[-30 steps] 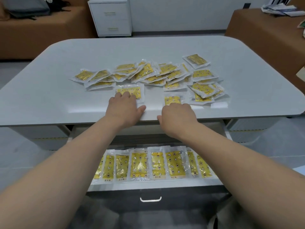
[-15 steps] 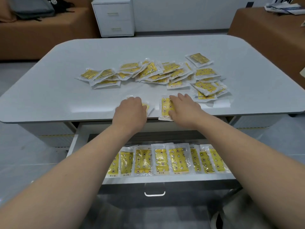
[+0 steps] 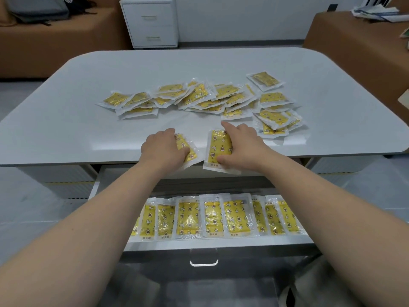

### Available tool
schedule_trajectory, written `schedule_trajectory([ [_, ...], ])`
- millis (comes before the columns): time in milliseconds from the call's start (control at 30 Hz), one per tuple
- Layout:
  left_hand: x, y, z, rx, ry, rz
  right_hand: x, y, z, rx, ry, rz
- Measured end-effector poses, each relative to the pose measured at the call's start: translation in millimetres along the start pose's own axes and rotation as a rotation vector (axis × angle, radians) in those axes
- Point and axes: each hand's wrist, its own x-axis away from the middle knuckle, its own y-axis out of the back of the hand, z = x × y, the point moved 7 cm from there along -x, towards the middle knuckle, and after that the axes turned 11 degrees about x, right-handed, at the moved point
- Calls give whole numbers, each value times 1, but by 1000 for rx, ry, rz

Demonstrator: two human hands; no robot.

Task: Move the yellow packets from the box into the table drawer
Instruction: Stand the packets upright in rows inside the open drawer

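At the centre of the frame, the left hand (image 3: 163, 149) curls its fingers over the left packet (image 3: 188, 151). The right hand (image 3: 242, 147) clamps the right packet (image 3: 218, 149) between thumb and fingers. These 2 packets now overhang the near edge of the table (image 3: 66, 120); 0.5 s ago they lay further in on the top. Behind them, the heap of yellow packets (image 3: 199, 98) is unchanged. In the lower middle, the open drawer (image 3: 199, 244) holds the same 1 row of packets (image 3: 190, 218), side by side.
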Motion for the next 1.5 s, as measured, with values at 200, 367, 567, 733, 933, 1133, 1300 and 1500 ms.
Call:
schedule_trajectory([
  [200, 4, 2, -4, 40, 7, -24, 4, 10, 3, -122, 6, -70],
  [367, 5, 5, -1, 85, 20, -44, 6, 19, 5, -198, 29, -94],
  [567, 9, 10, -6, 184, -23, -90, 9, 22, 5, -243, 74, -17],
  [733, 11, 17, -13, 287, -75, -153, 9, 27, 1, -300, 58, 11],
  [933, 15, 22, -17, 443, -74, -142, 16, 28, -8, -213, 54, 205],
  [1133, 23, 22, -14, 534, -71, -96, 32, 8, -10, -52, 71, 518],
  [1300, 27, 25, -6, 637, -46, -79, 38, -31, -23, 179, 70, 627],
  [1500, 31, 29, -4, 804, -27, -51, 46, -80, -42, 178, 0, 677],
])
